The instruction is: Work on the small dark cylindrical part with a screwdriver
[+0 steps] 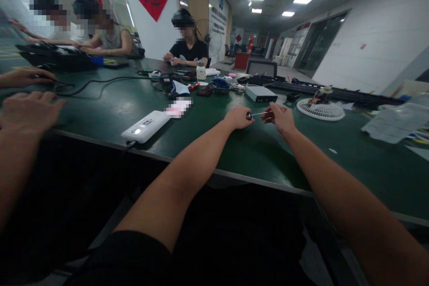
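My left hand (237,118) is closed in a fist around a small dark round piece (249,116) with a shiny end, above the green table. From that piece a thin metal shaft (259,114), like a screwdriver's, runs across to my right hand (280,118). The thumb and fingers of the right hand pinch around the far part of the shaft. Whether the dark piece is the tool's handle or a separate part I cannot tell, as the fingers hide most of it. Both hands are close together, with the shaft nearly level.
A white power bank (147,126) with a cable lies to the left, beside a blurred-out phone. Behind my hands stand a grey-white box (261,94) and a white round fan grille (321,109). Clear plastic bags (398,118) lie right. A neighbour's hands (31,109) rest at left; several people sit across.
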`<state>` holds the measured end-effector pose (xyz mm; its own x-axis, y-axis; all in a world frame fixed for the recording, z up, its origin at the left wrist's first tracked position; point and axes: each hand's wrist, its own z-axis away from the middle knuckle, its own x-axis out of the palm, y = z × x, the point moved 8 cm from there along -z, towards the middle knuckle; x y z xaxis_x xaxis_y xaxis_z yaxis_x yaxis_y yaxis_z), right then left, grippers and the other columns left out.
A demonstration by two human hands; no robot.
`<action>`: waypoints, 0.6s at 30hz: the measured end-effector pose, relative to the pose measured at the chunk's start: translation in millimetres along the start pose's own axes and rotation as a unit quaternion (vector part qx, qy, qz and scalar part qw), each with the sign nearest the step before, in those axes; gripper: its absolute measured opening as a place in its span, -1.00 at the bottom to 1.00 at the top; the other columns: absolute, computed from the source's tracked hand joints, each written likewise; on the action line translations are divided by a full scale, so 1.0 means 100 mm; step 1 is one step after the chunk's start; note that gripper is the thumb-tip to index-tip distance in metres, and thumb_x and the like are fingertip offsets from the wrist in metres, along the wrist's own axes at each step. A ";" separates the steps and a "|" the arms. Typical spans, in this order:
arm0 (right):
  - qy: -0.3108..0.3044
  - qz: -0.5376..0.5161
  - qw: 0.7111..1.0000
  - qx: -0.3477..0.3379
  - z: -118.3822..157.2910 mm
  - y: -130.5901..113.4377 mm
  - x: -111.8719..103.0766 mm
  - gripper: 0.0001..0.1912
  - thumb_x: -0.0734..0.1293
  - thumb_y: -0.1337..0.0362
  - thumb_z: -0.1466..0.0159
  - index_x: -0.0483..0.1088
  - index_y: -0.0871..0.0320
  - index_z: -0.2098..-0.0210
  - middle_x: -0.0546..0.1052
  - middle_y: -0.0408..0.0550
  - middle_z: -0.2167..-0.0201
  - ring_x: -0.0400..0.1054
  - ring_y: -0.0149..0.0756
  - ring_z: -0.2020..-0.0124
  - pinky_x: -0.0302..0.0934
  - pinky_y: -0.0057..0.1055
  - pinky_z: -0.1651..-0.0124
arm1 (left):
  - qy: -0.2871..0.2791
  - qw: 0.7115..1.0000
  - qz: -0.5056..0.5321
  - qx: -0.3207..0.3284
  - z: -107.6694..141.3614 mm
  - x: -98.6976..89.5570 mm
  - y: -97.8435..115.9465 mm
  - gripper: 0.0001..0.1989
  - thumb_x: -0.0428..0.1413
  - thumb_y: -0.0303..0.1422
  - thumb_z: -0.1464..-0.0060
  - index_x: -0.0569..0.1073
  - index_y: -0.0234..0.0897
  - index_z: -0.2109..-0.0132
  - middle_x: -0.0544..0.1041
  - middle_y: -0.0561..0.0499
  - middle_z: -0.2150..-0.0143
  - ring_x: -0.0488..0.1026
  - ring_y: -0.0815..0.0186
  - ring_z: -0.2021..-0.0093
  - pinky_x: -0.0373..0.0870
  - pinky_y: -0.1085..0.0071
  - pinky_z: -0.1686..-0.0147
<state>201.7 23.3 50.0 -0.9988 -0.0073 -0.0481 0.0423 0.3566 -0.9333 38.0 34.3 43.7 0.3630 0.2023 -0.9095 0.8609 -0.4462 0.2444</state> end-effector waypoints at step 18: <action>-0.026 0.054 0.998 -0.015 -0.03 0.04 0.02 -0.50 0.42 -0.22 -0.26 0.46 0.10 0.44 0.58 -0.02 0.56 0.49 -0.27 0.54 0.38 -0.38 0.48 | -0.004 1.000 -0.008 0.002 0.03 -0.02 0.03 -0.65 0.23 -0.05 -0.18 0.63 -0.24 0.10 0.66 -0.15 0.13 0.59 0.06 0.05 0.48 0.29 0.10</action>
<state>199.4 27.6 47.2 -0.9859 -0.0148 -0.1669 0.1484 0.3856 -0.9107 38.7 30.2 44.8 0.3461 0.2030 -0.9160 0.8654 -0.4462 0.2281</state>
